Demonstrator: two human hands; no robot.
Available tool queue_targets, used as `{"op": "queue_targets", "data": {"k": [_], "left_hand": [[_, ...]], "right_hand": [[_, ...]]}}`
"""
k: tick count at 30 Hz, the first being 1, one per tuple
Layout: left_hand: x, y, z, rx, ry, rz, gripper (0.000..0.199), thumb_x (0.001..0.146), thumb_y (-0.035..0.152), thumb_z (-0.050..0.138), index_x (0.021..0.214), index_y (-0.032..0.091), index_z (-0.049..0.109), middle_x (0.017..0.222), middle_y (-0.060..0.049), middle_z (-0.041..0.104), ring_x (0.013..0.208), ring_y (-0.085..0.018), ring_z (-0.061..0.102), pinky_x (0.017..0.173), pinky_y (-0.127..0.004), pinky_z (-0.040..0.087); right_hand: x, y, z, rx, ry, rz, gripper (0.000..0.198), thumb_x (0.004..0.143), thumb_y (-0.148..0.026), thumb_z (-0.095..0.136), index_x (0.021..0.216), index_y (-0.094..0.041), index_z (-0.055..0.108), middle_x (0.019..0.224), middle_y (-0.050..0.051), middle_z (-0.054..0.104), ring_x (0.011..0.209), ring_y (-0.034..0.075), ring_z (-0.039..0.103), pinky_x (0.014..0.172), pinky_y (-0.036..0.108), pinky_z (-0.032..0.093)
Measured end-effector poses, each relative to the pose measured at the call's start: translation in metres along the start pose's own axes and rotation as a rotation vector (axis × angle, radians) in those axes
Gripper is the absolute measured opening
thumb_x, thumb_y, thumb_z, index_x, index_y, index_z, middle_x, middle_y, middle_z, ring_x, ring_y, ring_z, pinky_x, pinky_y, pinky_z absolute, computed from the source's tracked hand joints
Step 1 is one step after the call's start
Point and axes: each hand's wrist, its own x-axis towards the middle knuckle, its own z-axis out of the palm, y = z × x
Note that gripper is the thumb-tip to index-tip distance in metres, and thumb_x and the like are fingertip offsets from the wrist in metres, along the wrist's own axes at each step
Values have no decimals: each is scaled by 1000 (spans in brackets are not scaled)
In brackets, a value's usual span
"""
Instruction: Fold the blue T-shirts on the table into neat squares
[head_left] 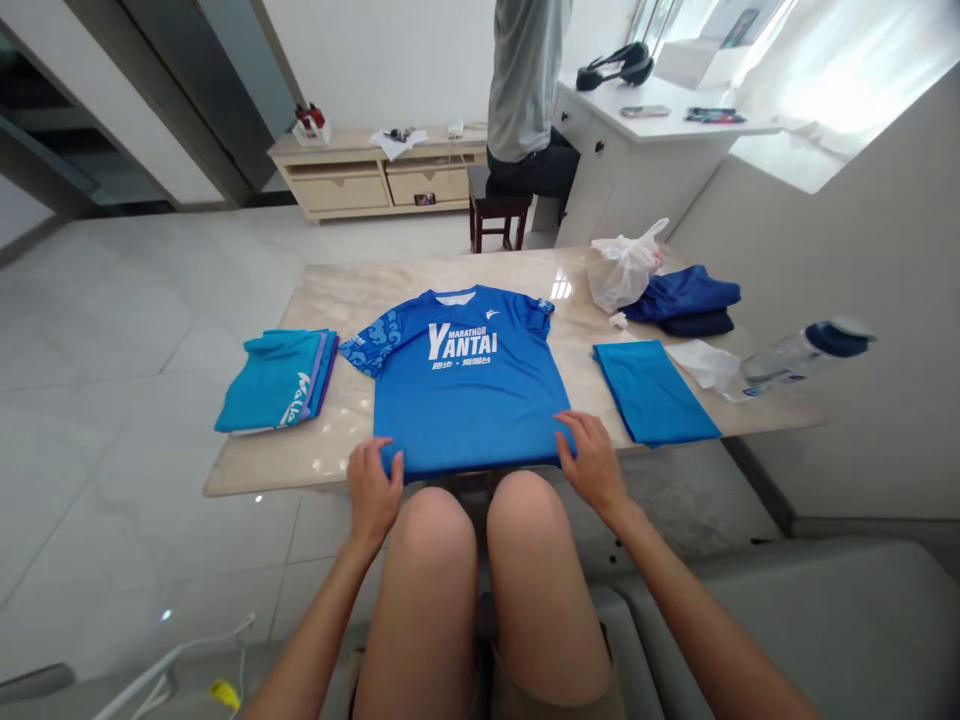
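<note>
A blue short-sleeved T-shirt (pixel 469 410) lies spread front side up on the table, neck away from me. White "MARATHON YANTAI" lettering crosses its chest, and a wave pattern covers the sleeve on the left. My left hand (pixel 373 488) touches the bottom left corner of the shirt, thumb and fingers apart. At the bottom right corner, my right hand (pixel 591 458) rests on the fabric edge with its fingers loosely spread. The hem runs along the table's near edge, just above my knees.
A stone-patterned table (pixel 259 462) holds folded clothes (pixel 266 380) at left and a folded blue cloth (pixel 654 390) at right. Beyond it are a plastic bag (pixel 622 272), dark blue clothing (pixel 686 297) and a water bottle (pixel 799 355). A person (pixel 525 90) sits on a stool behind.
</note>
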Motion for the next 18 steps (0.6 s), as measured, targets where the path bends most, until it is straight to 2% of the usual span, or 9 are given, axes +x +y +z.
{"op": "queue_targets", "data": {"k": [2,4,7,9,11,15,18], "left_hand": [[-49,-22,-13,-106,80,-204,47,100,65,54,117,22,65,114,-16,72,113,-36,70,106,-58,59],[-81,-43,-12,-251,30,-398,55,92,75,60,111,23,65,108,-13,73,106,-36,72,100,-57,61],[-94,-60,2,-465,-112,-598,78,78,83,72,123,20,68,123,-18,76,111,-37,75,96,-56,63],[-85,-61,12,-519,-142,-635,92,70,84,79,133,19,67,137,-22,74,118,-39,75,96,-55,64],[-72,-60,18,-513,-126,-619,93,66,85,82,129,18,71,142,-24,72,122,-40,74,97,-54,64],[-60,-60,22,-464,-106,-534,73,70,87,78,98,20,77,114,-18,82,115,-40,75,106,-55,60],[-72,-58,24,-445,-121,-562,67,74,85,72,91,20,77,98,-15,83,103,-38,77,100,-52,61]], "right_hand": [[-58,9,-9,101,113,242,48,113,-51,43,121,-19,78,117,20,80,108,34,74,102,53,61],[-98,26,-3,218,65,449,49,106,-64,54,111,-20,77,99,16,79,86,33,74,84,51,64],[-117,52,21,385,6,614,71,91,-80,66,123,-17,75,100,15,76,80,31,72,72,48,64],[-109,63,37,405,28,616,83,85,-86,68,131,-17,73,109,15,74,81,30,71,74,48,65],[-96,66,48,356,48,569,82,86,-89,66,130,-20,73,115,15,72,86,30,70,81,50,66],[-91,67,55,277,8,433,67,99,-85,54,113,-24,75,113,15,73,105,33,68,96,50,61],[-111,70,61,266,-47,421,64,103,-82,49,92,-24,73,98,14,75,101,33,67,95,48,57]]}}
